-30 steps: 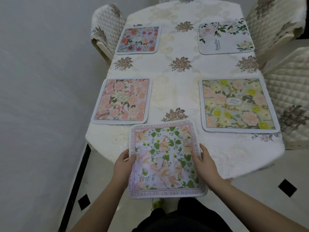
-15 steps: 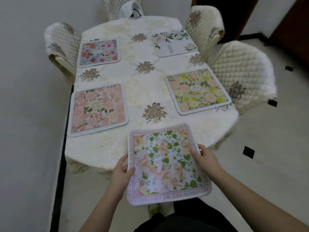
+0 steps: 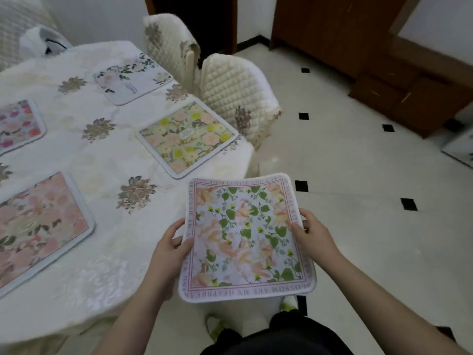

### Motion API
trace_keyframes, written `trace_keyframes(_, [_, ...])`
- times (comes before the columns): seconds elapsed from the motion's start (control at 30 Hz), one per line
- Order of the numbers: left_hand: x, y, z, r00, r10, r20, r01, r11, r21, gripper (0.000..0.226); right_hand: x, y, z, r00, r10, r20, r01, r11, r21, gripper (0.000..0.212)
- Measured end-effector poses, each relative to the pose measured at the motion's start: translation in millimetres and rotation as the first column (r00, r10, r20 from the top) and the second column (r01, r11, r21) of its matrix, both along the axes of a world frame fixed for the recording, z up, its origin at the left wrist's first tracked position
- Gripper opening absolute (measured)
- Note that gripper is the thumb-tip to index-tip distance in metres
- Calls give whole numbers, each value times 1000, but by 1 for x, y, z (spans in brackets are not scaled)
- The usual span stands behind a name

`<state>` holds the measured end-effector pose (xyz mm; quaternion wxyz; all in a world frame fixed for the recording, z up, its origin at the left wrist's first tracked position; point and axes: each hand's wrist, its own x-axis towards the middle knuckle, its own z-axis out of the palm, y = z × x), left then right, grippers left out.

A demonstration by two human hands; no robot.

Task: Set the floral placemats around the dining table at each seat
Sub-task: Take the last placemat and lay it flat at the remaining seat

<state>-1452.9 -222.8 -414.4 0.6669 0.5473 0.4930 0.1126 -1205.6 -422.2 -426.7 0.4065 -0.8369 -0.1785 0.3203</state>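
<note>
Gripping a lettered floral placemat [image 3: 245,239] by its side edges, the left hand [image 3: 169,248] and right hand [image 3: 316,235] pinch it with curled fingers at lower centre, right of the table [image 3: 102,160].

Bare tablecloth [image 3: 107,252] between pink mat [image 3: 38,226] (left) and yellow mat [image 3: 188,138].

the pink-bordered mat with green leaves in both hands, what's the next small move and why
Probably carry the pink-bordered floral fabric placemat back left over the white-clothed table and lay it at the near end. The left hand and right hand hold it past the table's edge, above the floor.
</note>
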Motion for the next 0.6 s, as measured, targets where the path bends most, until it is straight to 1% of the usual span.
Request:
trace_keyframes(0.07, [32,-12,2,997,-70,-13,71,997,16,48,21,-28,3,998,-65,1,65,998,13,33])
trace_keyframes(0.13, [66,-28,2,991,-132,-23,133,990,43,47,43,-56,4,993,-115,6,114,993,19,33])
trace_keyframes(0.2, [102,-51,2,981,-192,-29,194,979,61,44,66,-87,4,991,-132,15,132,991,16,34])
trace_keyframes(0.33, [173,-91,-2,955,-296,-38,297,953,52,46,110,-152,2,984,-176,20,176,984,10,34])
trace_keyframes(0.47, [233,-119,-1,935,-354,-40,355,933,54,48,149,-201,0,966,-257,-10,258,966,7,35])
trace_keyframes(0.6, [274,-129,7,922,-382,-60,387,916,104,46,179,-219,6,950,-308,-45,310,950,39,32])
